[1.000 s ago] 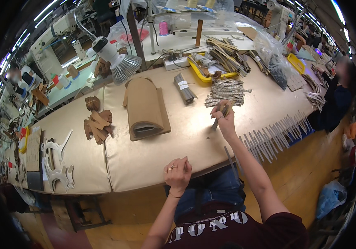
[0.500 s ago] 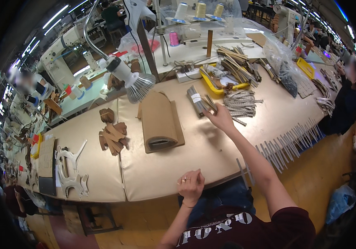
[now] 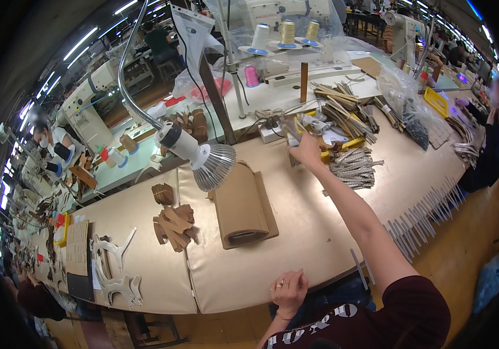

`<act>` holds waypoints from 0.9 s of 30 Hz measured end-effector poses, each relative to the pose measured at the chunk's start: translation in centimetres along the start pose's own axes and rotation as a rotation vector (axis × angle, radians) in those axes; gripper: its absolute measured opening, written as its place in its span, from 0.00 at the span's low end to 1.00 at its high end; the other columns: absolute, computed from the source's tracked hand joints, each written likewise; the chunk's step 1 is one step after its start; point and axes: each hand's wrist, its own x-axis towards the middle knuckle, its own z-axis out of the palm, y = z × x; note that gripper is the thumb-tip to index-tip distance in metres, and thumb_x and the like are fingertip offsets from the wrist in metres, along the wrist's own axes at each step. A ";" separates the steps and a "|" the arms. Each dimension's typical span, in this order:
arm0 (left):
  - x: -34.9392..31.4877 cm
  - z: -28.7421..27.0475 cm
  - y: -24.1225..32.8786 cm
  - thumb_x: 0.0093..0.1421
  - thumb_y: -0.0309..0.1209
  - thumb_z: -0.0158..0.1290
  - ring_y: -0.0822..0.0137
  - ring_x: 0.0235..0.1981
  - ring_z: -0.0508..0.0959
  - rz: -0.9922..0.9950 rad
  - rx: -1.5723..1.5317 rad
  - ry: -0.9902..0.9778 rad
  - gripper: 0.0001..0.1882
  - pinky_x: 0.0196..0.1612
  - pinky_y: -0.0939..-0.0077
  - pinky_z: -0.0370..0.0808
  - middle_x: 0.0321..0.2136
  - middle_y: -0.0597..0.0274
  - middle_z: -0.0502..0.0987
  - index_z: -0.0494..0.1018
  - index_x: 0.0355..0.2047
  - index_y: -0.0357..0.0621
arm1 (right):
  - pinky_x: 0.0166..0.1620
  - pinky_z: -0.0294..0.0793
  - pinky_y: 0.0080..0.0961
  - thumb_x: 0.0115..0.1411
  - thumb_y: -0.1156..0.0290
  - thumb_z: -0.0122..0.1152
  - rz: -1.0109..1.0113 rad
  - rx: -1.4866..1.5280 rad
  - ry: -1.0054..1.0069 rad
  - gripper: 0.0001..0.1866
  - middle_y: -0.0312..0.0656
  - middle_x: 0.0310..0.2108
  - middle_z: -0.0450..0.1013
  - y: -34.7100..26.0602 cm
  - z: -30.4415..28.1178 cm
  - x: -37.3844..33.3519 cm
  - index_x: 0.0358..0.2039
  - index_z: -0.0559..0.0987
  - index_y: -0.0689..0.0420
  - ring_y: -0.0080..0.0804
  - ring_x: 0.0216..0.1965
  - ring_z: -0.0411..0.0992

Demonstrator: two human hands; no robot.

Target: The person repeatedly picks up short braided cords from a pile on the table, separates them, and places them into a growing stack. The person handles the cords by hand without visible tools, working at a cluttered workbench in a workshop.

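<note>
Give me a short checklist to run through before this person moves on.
1. Right hand secure on the strip bundle: cannot tell; both are blurred.
2. Left hand clear of the piles: ok; it is near the front edge of the table.
3. Braided strips on the table: ok.
4. Grey strips fully on the table: not ok; ends overhang.
5. Lamp clear of the brown roll: cannot tell; they overlap in view.

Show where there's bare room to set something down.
The widest bare patch lies between the brown roll and the row of grey strips, beyond the left hand, barring a small speck. A smaller one lies right of the braided strips. Around the yellow tray, heaped with long strips, it's crowded.
</note>
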 end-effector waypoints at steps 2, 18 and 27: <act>0.1 -0.1 0.0 0.49 0.31 0.60 0.72 0.30 0.78 0.008 0.003 -0.014 0.07 0.34 0.75 0.69 0.25 0.75 0.77 0.78 0.30 0.56 | 0.45 0.74 0.43 0.45 0.55 0.71 -0.015 0.021 0.090 0.29 0.56 0.40 0.75 -0.2 0.5 1.7 0.41 0.74 0.64 0.53 0.44 0.74; 0.0 0.1 0.0 0.48 0.30 0.60 0.71 0.28 0.78 -0.009 0.014 -0.031 0.08 0.33 0.74 0.70 0.26 0.74 0.77 0.78 0.30 0.56 | 0.50 0.73 0.40 0.49 0.69 0.65 0.096 0.365 -0.423 0.33 0.64 0.44 0.71 -1.7 4.5 -0.5 0.52 0.62 0.69 0.56 0.49 0.72; 0.5 0.0 0.1 0.46 0.28 0.60 0.70 0.29 0.79 -0.043 -0.024 -0.045 0.08 0.34 0.75 0.71 0.25 0.73 0.78 0.78 0.29 0.55 | 0.49 0.72 0.47 0.53 0.84 0.54 -0.002 -0.029 -0.164 0.40 0.64 0.50 0.63 -3.2 6.7 -1.8 0.65 0.48 0.64 0.59 0.47 0.70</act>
